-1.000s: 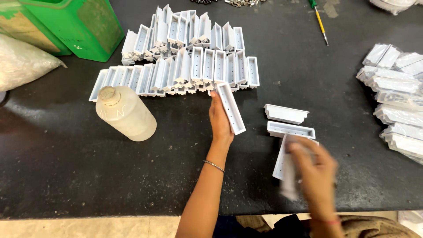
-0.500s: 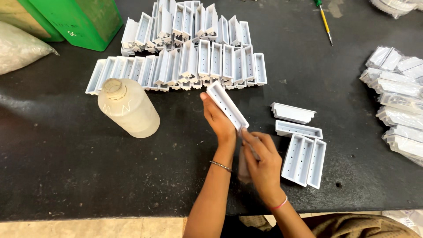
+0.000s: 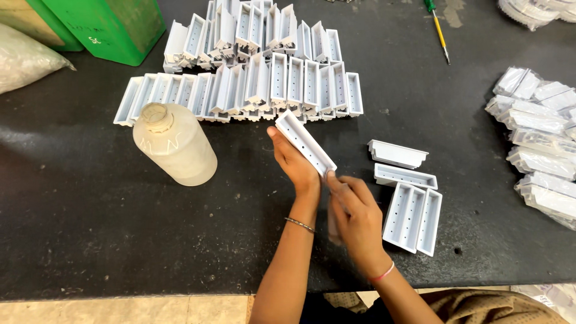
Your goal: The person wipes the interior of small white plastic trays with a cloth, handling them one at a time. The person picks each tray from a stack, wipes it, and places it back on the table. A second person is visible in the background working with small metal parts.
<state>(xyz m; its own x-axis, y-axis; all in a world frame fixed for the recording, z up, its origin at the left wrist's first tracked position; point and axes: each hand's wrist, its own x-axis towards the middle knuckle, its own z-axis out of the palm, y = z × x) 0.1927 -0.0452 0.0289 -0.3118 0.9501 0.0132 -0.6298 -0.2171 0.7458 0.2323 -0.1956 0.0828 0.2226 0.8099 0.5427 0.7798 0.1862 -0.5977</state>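
View from above a black counter [image 3: 90,228]. The left hand [image 3: 294,162] holds a long white plastic tray [image 3: 305,143] above the counter, near its middle, tilted with its far end pointing up and away. The fingers are pressed together along the tray's underside, cradling it. The right hand [image 3: 355,210] sits just beside the tray's near end, its fingertips touching that end; its fingers curl around a second white piece [image 3: 333,225], mostly hidden by the hand.

Just right of the hands, four more white trays [image 3: 413,217] lie on the counter: two side by side with open faces up, showing small holes, and two beyond them lying crosswise. Beyond the hands, a large batch of the same trays [image 3: 264,72] stands in close rows. To the left, near that batch, a cloudy plastic bottle [image 3: 174,144] stands upright. A green box [image 3: 114,27] sits at the far left corner, with a clear bag [image 3: 27,63] beside it. At the right edge lie stacks of wrapped white parts [image 3: 540,132]. A screwdriver [image 3: 439,30] with a green and yellow handle lies at the far edge.
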